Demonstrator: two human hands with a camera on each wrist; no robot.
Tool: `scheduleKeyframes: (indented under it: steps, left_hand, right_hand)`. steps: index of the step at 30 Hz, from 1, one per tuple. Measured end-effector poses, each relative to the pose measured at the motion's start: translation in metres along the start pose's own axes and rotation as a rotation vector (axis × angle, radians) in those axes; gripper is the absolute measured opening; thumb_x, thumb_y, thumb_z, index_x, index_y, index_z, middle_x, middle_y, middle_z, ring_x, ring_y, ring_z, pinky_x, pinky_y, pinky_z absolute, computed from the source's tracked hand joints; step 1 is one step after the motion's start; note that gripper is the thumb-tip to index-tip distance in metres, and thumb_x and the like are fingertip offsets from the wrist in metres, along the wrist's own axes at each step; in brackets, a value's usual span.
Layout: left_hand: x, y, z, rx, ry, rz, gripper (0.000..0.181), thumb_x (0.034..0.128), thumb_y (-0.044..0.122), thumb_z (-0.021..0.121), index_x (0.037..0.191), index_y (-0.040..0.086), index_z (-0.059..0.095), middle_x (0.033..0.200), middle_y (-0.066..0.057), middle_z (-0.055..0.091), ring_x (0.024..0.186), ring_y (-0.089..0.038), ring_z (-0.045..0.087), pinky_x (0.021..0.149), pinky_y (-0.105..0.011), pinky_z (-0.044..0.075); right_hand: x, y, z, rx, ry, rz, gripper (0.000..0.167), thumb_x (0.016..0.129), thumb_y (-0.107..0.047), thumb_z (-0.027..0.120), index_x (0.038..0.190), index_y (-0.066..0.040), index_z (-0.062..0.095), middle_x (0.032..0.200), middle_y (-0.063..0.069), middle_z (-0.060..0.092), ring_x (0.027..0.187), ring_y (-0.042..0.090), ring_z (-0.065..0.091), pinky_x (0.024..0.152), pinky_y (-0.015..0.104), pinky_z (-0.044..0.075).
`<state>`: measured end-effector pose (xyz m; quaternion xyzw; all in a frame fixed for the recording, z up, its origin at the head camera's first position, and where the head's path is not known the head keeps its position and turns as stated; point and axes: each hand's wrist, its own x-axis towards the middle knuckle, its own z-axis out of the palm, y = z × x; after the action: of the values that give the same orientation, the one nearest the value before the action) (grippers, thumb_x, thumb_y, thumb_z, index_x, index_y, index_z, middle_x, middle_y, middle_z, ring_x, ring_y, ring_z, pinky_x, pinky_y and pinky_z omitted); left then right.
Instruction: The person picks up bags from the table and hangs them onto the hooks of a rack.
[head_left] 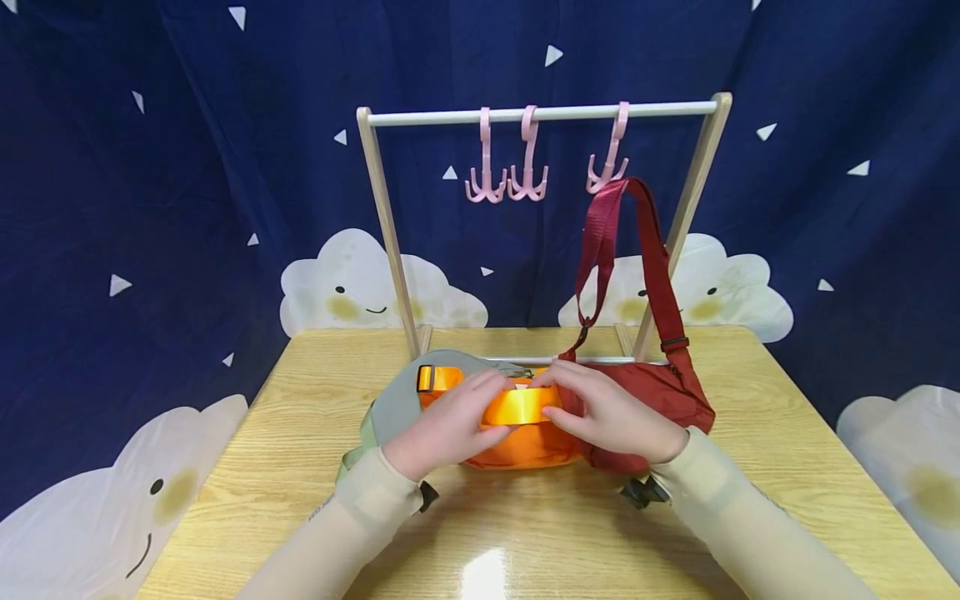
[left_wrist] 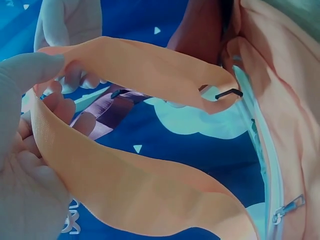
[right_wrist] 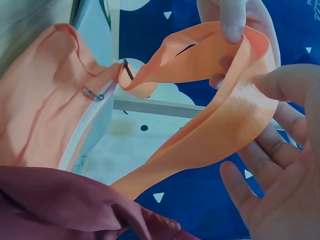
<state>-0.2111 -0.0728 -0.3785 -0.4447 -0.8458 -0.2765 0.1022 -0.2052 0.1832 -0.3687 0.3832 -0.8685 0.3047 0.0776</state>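
An orange bag point(head_left: 517, 452) lies on the wooden table, its wide orange strap point(head_left: 521, 407) raised in a loop above it. My left hand point(head_left: 453, 425) grips the strap, thumb on top in the left wrist view. Close beside it, my right hand point(head_left: 611, 408) pinches the same strap between thumb and fingers. The bag's zipper pull point(right_wrist: 94, 95) and a dark strap buckle point(right_wrist: 128, 70) show in the right wrist view. A dark red bag point(head_left: 667, 396) lies under and beside my right hand, and a grey-green bag point(head_left: 397, 404) is at the left.
Behind the bags stands a rack with a white rail point(head_left: 435, 118) and wooden posts point(head_left: 390, 217). Three pink hooks point(head_left: 486, 158) hang from the rail. The red bag's strap point(head_left: 654, 250) rises to the right-hand hook. A dark blue curtain point(head_left: 187, 167) with clouds forms the backdrop.
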Motion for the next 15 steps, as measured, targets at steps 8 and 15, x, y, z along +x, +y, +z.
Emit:
scheduleKeyframes:
  steps: [8,15]
  left_hand:
    - [0.007,-0.002,-0.009,-0.031,0.003,-0.022,0.033,0.0912,0.017,0.079,0.117,0.008,0.061,0.108,-0.002,0.063,0.094,-0.015,0.056,0.081,-0.026,0.052]
    - [0.015,-0.001,-0.015,-0.092,0.004,-0.028,0.031,0.0917,0.017,0.078,0.116,0.008,0.061,0.105,-0.001,0.062,0.088,-0.013,0.056,0.078,-0.025,0.053]
  right_hand:
    - [0.011,-0.004,-0.007,0.007,-0.035,0.011,0.027,0.097,-0.023,0.074,0.122,-0.023,0.064,0.114,-0.013,0.064,0.102,0.008,0.059,0.095,0.042,0.054]
    - [0.021,-0.005,-0.014,-0.017,-0.061,-0.007,0.024,0.097,-0.024,0.073,0.119,-0.02,0.064,0.11,-0.011,0.063,0.101,0.009,0.059,0.093,0.036,0.055]
